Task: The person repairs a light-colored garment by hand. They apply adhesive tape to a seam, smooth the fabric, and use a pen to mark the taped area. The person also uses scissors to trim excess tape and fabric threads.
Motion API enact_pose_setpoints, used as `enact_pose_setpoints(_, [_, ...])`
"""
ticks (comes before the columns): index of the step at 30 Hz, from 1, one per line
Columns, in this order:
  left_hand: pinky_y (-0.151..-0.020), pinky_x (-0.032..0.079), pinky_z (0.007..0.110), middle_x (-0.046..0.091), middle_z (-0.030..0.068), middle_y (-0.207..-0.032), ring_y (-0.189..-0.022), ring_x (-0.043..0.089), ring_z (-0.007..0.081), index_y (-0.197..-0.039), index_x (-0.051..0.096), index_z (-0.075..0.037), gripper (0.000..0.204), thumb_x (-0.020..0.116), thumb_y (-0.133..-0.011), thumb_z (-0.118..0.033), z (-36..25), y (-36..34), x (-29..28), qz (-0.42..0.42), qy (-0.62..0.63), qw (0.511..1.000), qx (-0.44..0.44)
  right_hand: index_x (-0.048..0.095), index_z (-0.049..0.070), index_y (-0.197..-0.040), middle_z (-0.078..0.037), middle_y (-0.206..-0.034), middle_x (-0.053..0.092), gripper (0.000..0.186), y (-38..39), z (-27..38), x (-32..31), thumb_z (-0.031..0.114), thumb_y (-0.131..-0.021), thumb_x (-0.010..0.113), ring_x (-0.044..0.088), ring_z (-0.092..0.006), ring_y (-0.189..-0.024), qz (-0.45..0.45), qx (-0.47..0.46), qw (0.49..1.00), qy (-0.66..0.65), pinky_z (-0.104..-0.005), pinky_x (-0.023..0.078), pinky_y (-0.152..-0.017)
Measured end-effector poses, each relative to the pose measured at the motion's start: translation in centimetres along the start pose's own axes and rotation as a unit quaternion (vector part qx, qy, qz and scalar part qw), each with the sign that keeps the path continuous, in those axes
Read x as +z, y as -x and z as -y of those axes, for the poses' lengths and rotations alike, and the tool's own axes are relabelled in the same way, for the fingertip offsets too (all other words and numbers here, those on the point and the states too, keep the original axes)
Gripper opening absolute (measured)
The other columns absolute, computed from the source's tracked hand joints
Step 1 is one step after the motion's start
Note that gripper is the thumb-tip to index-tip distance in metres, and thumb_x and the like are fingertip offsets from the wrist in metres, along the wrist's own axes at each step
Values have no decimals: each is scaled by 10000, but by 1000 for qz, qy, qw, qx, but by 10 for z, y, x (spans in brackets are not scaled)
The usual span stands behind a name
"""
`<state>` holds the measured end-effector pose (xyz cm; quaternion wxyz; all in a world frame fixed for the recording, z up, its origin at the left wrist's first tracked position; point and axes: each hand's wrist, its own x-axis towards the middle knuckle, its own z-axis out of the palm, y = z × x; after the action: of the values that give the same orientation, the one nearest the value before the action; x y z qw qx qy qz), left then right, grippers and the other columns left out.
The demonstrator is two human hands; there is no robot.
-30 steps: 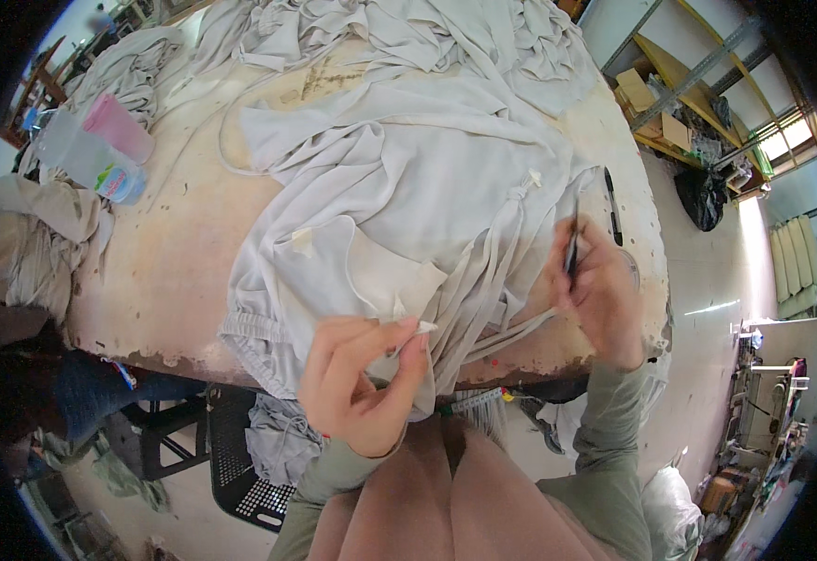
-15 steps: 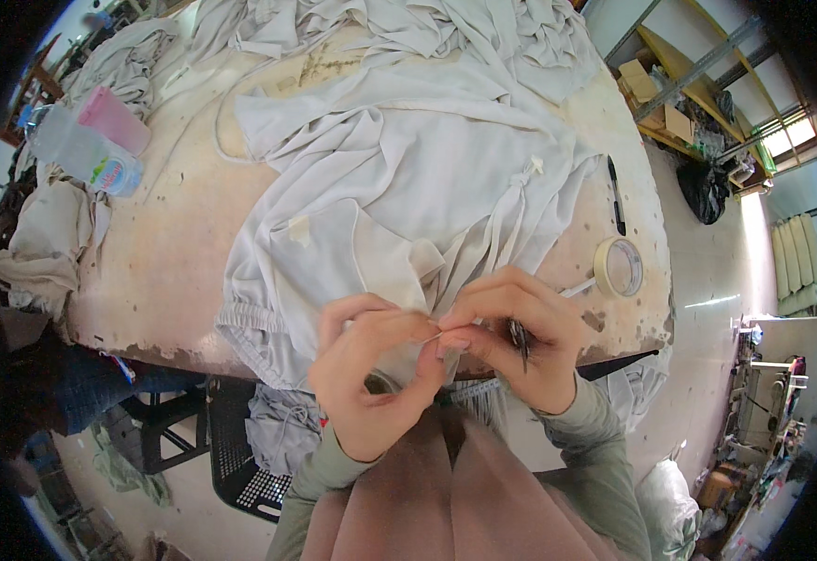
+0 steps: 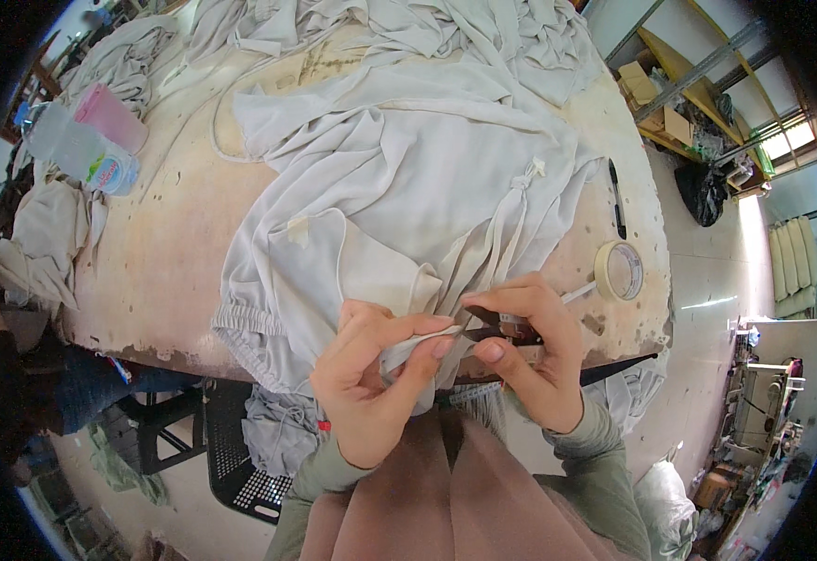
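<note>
A pale grey garment (image 3: 334,178) with a gathered elastic cuff (image 3: 251,323) lies spread over the table. Its near edge is pinched between the thumb and fingers of my left hand (image 3: 376,374). My right hand (image 3: 535,351) is closed around small dark thread snips (image 3: 488,329), gripped between thumb and forefinger. The snips' blades point left and meet the fabric edge just beside my left fingertips. Whether a thread lies between the blades is too small to tell. A knotted tie strip (image 3: 519,182) rests on the garment beyond my hands.
At the right of the table (image 3: 165,271) lie a roll of masking tape (image 3: 620,271) and a black pen (image 3: 617,198). A plastic bottle (image 3: 72,145) and a pink container (image 3: 111,117) stand at the left. More grey cloth (image 3: 483,33) is heaped at the back. A black perforated basket (image 3: 226,458) sits below.
My fingertips have drawn apart from a shared pinch. The snips have swung from my right palm into working position at the fabric edge, which my left hand alone now pinches.
</note>
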<state>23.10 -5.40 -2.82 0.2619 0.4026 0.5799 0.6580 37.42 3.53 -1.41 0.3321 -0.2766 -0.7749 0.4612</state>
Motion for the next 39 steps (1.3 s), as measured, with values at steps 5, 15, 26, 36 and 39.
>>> enact_pose_setpoints(5, [-698,362,263,580,41,-776,-759,448,170,-892,698,-20,227,689,-693,89,1,-1,3,-18,-2,1000,12,662,21,-1051,-108,-828,646,279,1,0,-2,123,-797,713,595,-193,-688,-17,9,998,-68,-274,444,-624])
enact_pose_setpoints(15, [-783,475,353,684,88,-899,-918,579,284,-906,697,-39,295,755,-629,41,9,1,-2,-56,-172,945,272,684,25,-998,-94,-764,648,259,0,11,-11,81,-751,743,585,-190,-624,24,-21,999,-14,-272,433,-565])
enact_pose_setpoints(26, [-783,464,337,697,60,-891,-900,568,265,-903,698,-45,265,747,-648,5,6,1,-5,-38,-208,934,287,688,43,-976,-81,-736,643,279,-4,13,-11,97,-715,772,569,-197,-567,25,-56,998,25,-277,419,-520])
enact_pose_setpoints(36, [-759,440,309,703,36,-895,-868,542,234,-907,705,-78,282,769,-637,-27,6,3,-5,-48,-226,933,277,698,-10,-935,-70,-747,663,249,-2,15,-9,116,-727,751,564,-124,-607,30,-12,999,-4,-231,409,-558])
enact_pose_setpoints(39, [-757,434,303,704,34,-888,-867,538,231,-902,706,-81,280,774,-635,-33,6,3,-5,-52,-225,934,274,697,-11,-940,-71,-745,662,246,-1,15,-9,130,-744,742,564,-112,-612,30,30,999,-32,-225,406,-559])
